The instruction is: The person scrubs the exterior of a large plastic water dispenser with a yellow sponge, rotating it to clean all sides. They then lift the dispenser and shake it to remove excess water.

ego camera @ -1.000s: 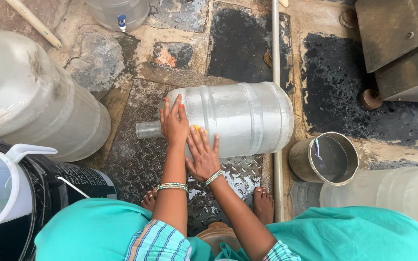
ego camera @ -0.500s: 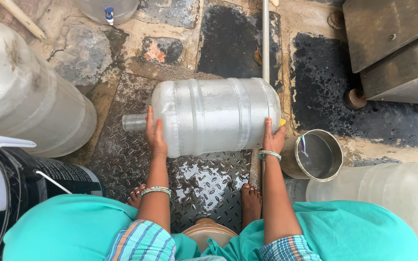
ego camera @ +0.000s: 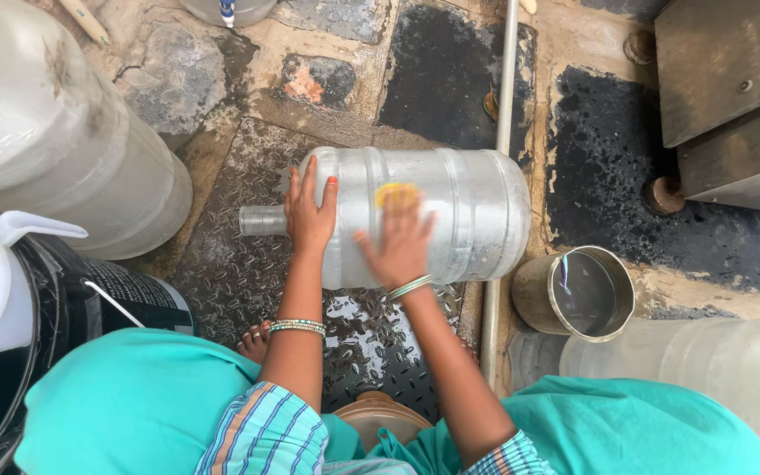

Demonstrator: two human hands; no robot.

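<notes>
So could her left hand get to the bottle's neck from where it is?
Probably yes. The left hand lies flat on the bottle at its shoulder, right beside the neck, and nothing lies between them. The right hand is further along the side.

The floor is rough stone slabs, patched dark and wet, with a ridged metal plate set into it. A pale pipe runs across the ground. A grey metal cabinet stands at the far right corner in daylight.

Left hand flat, fingers spread; right hand blurred.
</notes>
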